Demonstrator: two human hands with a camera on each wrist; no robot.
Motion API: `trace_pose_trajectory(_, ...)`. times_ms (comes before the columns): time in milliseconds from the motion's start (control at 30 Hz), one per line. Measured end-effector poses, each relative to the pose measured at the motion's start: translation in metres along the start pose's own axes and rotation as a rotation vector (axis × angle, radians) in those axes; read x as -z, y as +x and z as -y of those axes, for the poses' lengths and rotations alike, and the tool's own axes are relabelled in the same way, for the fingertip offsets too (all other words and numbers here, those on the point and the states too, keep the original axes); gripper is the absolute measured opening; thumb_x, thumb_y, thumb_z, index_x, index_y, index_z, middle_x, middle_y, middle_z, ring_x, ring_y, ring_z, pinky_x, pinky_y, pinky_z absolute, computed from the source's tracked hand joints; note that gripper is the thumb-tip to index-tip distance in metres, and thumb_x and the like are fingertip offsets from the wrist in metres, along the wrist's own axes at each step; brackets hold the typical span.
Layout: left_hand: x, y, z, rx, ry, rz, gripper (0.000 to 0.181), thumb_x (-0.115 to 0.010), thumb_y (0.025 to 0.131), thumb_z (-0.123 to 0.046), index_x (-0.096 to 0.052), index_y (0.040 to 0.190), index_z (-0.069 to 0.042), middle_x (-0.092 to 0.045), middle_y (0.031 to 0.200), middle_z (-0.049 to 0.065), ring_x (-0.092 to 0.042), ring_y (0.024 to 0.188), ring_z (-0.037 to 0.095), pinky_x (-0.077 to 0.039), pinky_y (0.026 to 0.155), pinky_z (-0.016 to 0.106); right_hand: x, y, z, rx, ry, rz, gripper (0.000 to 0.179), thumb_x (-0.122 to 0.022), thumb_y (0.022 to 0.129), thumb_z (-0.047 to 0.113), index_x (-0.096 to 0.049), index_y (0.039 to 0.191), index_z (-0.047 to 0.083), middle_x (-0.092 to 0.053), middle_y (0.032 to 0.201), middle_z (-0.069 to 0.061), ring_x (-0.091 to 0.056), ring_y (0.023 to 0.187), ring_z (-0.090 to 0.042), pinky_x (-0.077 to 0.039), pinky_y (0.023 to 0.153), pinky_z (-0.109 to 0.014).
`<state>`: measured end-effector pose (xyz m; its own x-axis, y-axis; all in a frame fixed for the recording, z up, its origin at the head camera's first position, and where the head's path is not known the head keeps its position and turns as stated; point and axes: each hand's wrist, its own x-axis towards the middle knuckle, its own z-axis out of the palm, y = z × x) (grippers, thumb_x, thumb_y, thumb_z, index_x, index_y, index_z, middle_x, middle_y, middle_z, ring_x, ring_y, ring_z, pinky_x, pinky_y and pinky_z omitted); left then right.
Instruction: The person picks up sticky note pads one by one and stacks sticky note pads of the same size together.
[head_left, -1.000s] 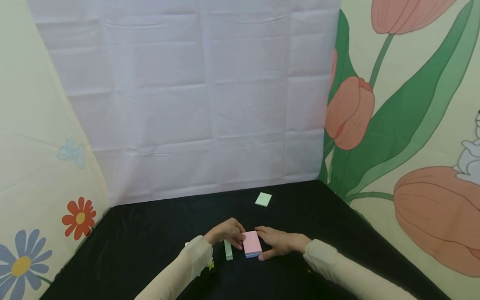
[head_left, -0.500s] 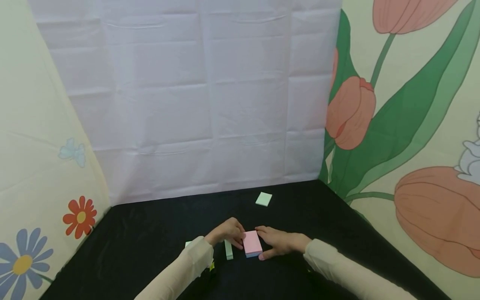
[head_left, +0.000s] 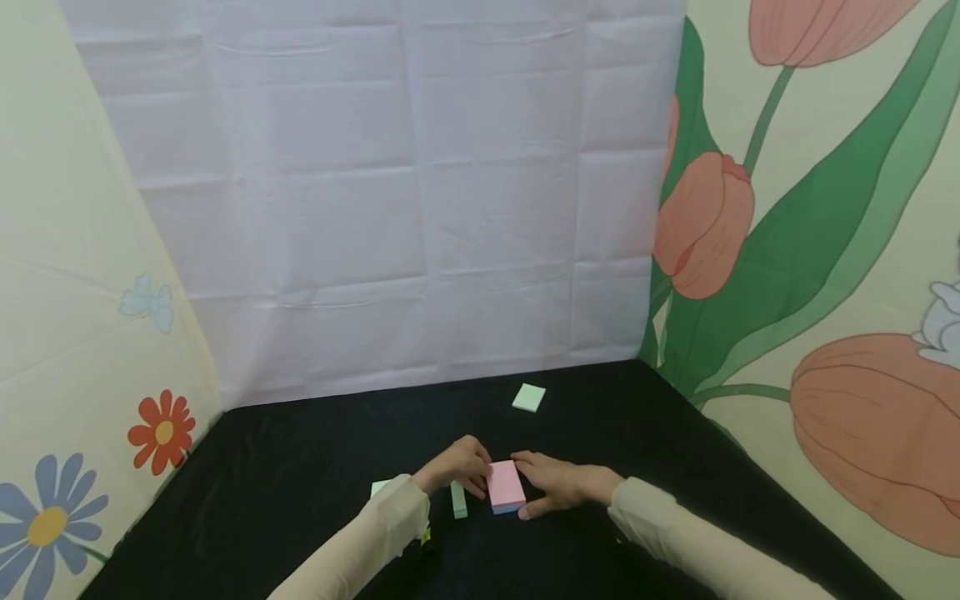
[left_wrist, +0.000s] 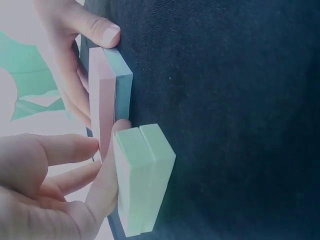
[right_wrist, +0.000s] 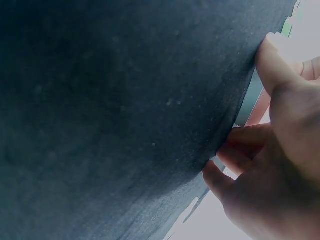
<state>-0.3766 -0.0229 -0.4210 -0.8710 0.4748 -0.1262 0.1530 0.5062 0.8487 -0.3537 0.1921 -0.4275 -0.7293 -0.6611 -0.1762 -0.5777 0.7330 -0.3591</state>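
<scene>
A pink sticky-note pad (head_left: 506,483) lies on top of a blue pad (left_wrist: 124,85), their edges nearly flush, on the black cloth. My left hand (head_left: 456,463) touches the stack's left side with thumb and fingertips. From the right, my right hand (head_left: 561,483) rests against the stack, its thumb at the near corner and its fingers toward the far corner. Just left of the stack, partly behind my left hand in the head view, two pale green pads (left_wrist: 142,175) sit one on the other.
Farther back on the black-covered table (head_left: 315,450) lies a single pale green pad (head_left: 529,397). By my left sleeve a pale piece (head_left: 378,486) and a small yellow item (head_left: 426,536) show, mostly hidden. A white sheet (head_left: 375,208) hangs behind the table.
Both hands stay around the pink and blue stack. The blue pad's front edge shows slightly less than at first; otherwise the view has only shifted a little.
</scene>
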Motion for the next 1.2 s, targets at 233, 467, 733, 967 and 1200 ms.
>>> trace_pose_trajectory(233, 0.003, -0.004, -0.003, 0.031, -0.029, 0.053, 0.019, -0.066, 0.092, 0.0, -0.064, 0.104, 0.015, -0.067, 0.081, 0.02, -0.07, 0.067, 0.029, -0.058, 0.06, 0.036, -0.002, 0.002, -0.002, -0.008, -0.001, 0.005, 0.083, -0.071, 0.091, 0.043, -0.034, 0.148, -0.004, -0.03, 0.154, -0.018, -0.033, 0.14, -0.031, -0.031, 0.111, -0.047)
trace_pose_trajectory(467, 0.001, -0.011, -0.013, 0.064, 0.013, 0.096, 0.064, -0.076, 0.084, 0.001, -0.041, 0.135, 0.017, -0.062, 0.092, 0.02, -0.069, 0.071, 0.031, -0.058, 0.06, 0.036, -0.001, 0.002, -0.002, 0.002, -0.018, -0.004, 0.083, -0.07, 0.092, 0.044, -0.034, 0.147, -0.006, -0.03, 0.154, -0.02, -0.032, 0.14, -0.033, -0.031, 0.111, -0.048)
trace_pose_trajectory(733, -0.007, -0.013, -0.014, 0.065, 0.055, 0.089, 0.074, -0.081, 0.076, 0.008, -0.041, 0.139, 0.01, -0.034, 0.131, 0.028, -0.063, 0.073, 0.028, -0.058, 0.061, 0.034, -0.015, 0.013, -0.033, 0.12, 0.01, -0.03, 0.092, -0.061, 0.09, 0.06, -0.032, 0.148, -0.006, -0.029, 0.153, -0.023, -0.032, 0.139, -0.038, -0.034, 0.108, -0.052)
trace_pose_trajectory(967, -0.011, -0.011, -0.017, 0.066, 0.18, 0.074, 0.075, -0.083, 0.07, 0.011, -0.044, 0.135, 0.01, -0.04, 0.12, 0.023, -0.06, 0.073, 0.028, -0.057, 0.056, 0.032, -0.019, 0.017, -0.043, 0.161, -0.003, -0.034, 0.092, -0.059, 0.091, 0.061, -0.031, 0.148, -0.007, -0.029, 0.152, -0.024, -0.033, 0.138, -0.037, -0.035, 0.107, -0.05)
trace_pose_trajectory(1200, -0.014, -0.01, -0.019, 0.05, 0.394, 0.069, 0.072, -0.089, 0.069, 0.0, -0.049, 0.129, 0.006, -0.044, 0.114, 0.019, -0.056, 0.074, 0.024, -0.055, 0.055, 0.028, -0.005, 0.002, -0.018, 0.162, 0.006, -0.032, 0.087, -0.06, 0.095, 0.053, -0.031, 0.146, -0.011, -0.03, 0.151, -0.028, -0.033, 0.137, -0.04, -0.035, 0.108, -0.051)
